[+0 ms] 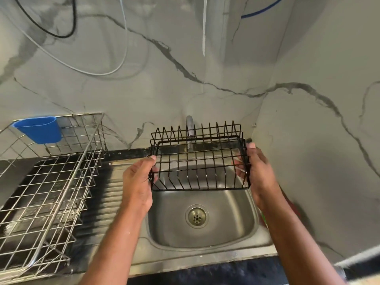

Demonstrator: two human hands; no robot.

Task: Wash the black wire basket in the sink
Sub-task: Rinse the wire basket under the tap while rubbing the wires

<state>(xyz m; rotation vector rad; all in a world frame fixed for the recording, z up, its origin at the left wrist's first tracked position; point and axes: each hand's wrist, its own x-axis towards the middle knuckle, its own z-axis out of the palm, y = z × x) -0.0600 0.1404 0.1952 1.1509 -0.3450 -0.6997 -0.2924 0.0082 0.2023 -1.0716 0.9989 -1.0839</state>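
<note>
The black wire basket (198, 159) hangs in the air over the steel sink (236, 233), tipped so its open side faces me. My left hand (137, 182) grips its left end and my right hand (260, 173) grips its right end. Behind the basket, partly hidden by its wires, stands the tap (190, 132). No water runs from it. The sink bowl looks dry, with a round drain strainer (197, 216) in its middle.
A large silver wire dish rack (47, 186) sits on the ribbed drainboard (115, 194) to the left, with a blue plastic cup holder (39, 129) hooked on its back. Marble-patterned walls close in behind and to the right. Cables and a hose (86, 72) hang on the wall.
</note>
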